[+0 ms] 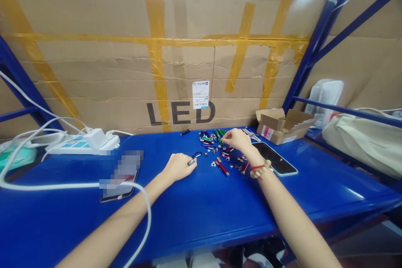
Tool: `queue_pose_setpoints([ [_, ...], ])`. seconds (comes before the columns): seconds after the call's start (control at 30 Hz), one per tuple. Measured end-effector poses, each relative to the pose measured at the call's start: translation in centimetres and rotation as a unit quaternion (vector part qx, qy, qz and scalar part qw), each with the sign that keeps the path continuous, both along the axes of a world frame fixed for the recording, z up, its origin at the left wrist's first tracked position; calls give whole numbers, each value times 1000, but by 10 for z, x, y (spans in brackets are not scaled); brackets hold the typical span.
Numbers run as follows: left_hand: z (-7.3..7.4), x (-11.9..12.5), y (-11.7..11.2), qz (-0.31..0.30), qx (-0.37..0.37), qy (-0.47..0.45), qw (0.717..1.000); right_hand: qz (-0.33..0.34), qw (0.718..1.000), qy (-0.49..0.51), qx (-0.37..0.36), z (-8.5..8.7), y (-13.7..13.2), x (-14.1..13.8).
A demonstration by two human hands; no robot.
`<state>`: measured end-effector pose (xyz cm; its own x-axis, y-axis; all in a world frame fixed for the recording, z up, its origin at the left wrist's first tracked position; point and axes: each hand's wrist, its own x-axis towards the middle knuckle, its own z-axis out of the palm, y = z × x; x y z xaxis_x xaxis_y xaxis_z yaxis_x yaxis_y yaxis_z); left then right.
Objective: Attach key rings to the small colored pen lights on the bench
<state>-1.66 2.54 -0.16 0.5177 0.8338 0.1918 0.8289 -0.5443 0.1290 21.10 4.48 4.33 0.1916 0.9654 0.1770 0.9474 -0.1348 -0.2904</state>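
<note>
Fingers of the left hand [179, 167] clenched on a small banded cylinder [191, 162], green and silver bits showing; dark carabiner clip [197, 154] pokes out at about 1 o'clock from the knuckles. Right hand [238, 139] reaches over the parts pile, fingers pinched together near green cylinders [218, 136] at its 9 o'clock; can't tell if they grasp anything, contact spot too small. Beaded bracelet [260, 169] plus red band on right wrist.

Pile sits at 2 o'clock from the left hand, on the blue worktop [188, 217]: green cylinders, purple clip [207, 145], assorted small metal bits. Red cylinder [222, 168] lies at 7 o'clock from the right hand, near edge of pile, tilted. Lone black cylinder [185, 132] at 12 o'clock from the left hand, well apart from it.

Phone with pale edge [278, 159] at 4 o'clock from right hand, dark screen up. Open cardboard box [272, 130] at 12 o'clock of that phone. Second phone [125, 178] at 9 o'clock from left hand, screen pixelated. Power strip [70, 145] at 11 o'clock of it. White cable [148, 213] crosses in front of left forearm. Taped cardboard sheet [122, 79] marked LED stands at 12 o'clock.
</note>
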Motion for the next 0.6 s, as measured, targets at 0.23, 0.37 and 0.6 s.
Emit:
queue_pose_setpoints([
  [0.23, -1, 0, 1, -3, 4, 2, 1000, -96, 989, -35, -110, 11, -8, 4],
  [0.37, -1, 0, 1, 1, 6, 0, 1000, -137, 972, -53, -186, 15, -9, 6],
  [0.6, -3, 0, 3, -2, 6, -2, 1000, -120, 954, -61, -268, 17, -11, 3],
])
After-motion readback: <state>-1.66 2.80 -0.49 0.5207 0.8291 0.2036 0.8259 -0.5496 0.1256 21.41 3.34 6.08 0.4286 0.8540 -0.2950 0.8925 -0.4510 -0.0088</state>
